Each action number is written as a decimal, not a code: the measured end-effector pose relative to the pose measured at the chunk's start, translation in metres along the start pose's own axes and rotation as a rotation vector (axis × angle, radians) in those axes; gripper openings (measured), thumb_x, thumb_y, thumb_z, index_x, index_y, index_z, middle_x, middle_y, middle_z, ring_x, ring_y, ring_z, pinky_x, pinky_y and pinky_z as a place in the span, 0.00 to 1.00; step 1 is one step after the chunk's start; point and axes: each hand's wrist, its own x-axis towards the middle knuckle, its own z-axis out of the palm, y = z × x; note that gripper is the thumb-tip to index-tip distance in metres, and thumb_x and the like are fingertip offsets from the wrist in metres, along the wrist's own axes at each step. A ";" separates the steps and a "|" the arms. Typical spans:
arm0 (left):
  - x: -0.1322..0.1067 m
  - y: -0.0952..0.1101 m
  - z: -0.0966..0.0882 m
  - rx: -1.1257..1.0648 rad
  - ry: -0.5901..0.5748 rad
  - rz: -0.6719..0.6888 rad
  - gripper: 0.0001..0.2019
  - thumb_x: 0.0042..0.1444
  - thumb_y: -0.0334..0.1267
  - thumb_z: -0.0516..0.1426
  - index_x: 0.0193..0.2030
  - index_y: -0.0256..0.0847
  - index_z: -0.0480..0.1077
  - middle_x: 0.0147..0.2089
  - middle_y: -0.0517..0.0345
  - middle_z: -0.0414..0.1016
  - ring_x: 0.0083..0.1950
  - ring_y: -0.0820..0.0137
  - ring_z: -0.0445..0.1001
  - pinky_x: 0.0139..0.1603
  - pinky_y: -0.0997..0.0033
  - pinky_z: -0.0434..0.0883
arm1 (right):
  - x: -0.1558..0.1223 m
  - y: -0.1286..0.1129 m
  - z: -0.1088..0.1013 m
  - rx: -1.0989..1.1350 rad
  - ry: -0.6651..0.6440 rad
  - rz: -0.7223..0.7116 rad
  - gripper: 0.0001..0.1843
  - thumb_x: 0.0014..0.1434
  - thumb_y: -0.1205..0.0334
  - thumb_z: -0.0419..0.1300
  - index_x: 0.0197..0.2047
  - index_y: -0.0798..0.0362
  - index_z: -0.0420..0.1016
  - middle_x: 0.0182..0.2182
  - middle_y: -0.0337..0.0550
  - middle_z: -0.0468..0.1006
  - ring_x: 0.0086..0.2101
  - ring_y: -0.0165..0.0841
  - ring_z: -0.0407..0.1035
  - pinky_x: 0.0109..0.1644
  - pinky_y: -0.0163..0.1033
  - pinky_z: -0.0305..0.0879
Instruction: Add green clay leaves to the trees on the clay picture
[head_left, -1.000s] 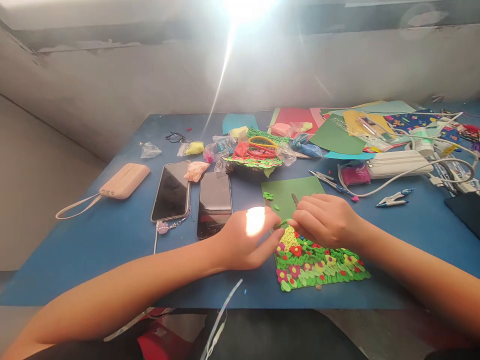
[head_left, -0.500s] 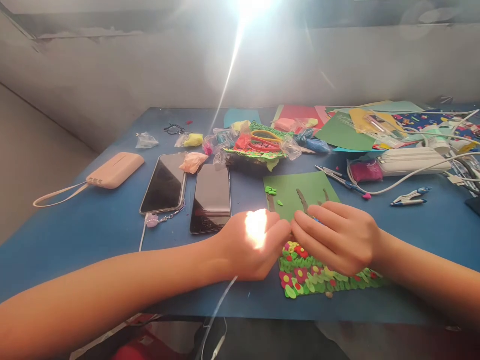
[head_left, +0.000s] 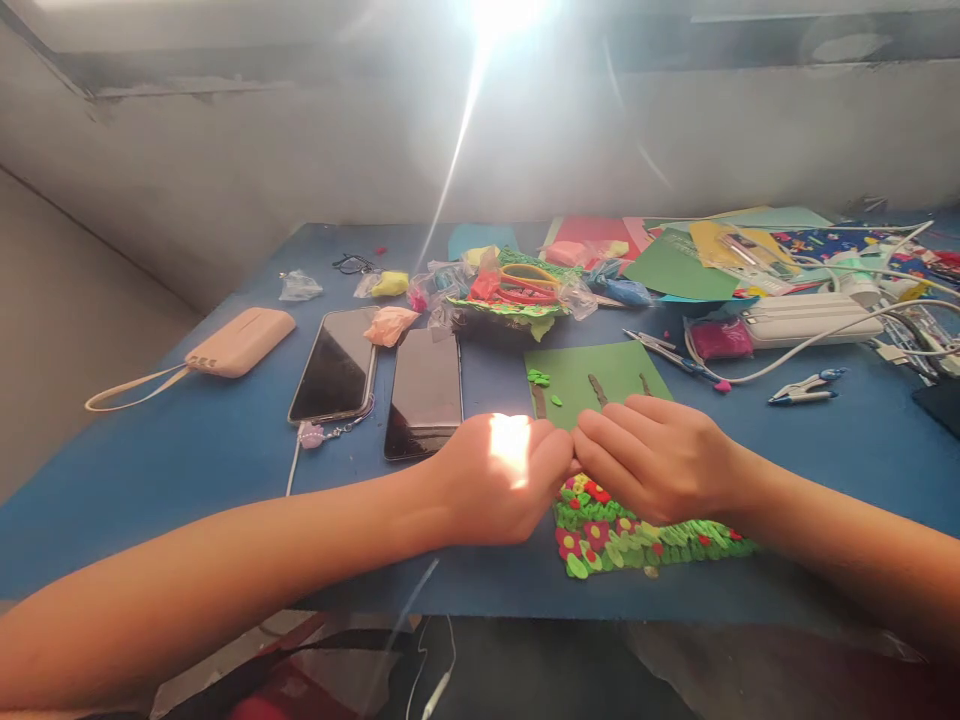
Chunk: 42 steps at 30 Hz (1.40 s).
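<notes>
My left hand point(head_left: 502, 485) and my right hand point(head_left: 656, 460) meet at the fingertips above a green card point(head_left: 555, 385). Both have their fingers curled and pressed together. Whatever is pinched between them, if anything, is hidden. On the card's near part lies a dense band of clay flowers and leaves point(head_left: 637, 550), partly covered by my right hand. Brown clay strips point(head_left: 597, 390) rise like trunks on the upper part, with small light-green clay leaves point(head_left: 538, 378) at the left one. A bright sunlit patch falls on the back of my left hand.
Two phones point(head_left: 334, 365) point(head_left: 425, 385) and a pink power bank point(head_left: 241, 342) lie to the left. Bagged clay and scissors point(head_left: 529, 285) fill a decorated holder behind the card. At right are a compass point(head_left: 667, 352), a white power bank point(head_left: 810, 320), cables and paper sheets point(head_left: 679, 265).
My hands stay together at the fingertips; the right fingers have curled in closer, covering a blue bit seen earlier. The view has shifted slightly.
</notes>
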 end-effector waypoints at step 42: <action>0.003 -0.016 -0.001 -0.101 -0.507 -0.052 0.28 0.48 0.25 0.49 0.56 0.40 0.72 0.60 0.60 0.72 0.34 0.65 0.82 0.23 0.67 0.70 | -0.038 0.057 0.022 0.111 -0.028 0.615 0.10 0.64 0.61 0.57 0.32 0.51 0.76 0.24 0.38 0.80 0.23 0.30 0.73 0.29 0.35 0.68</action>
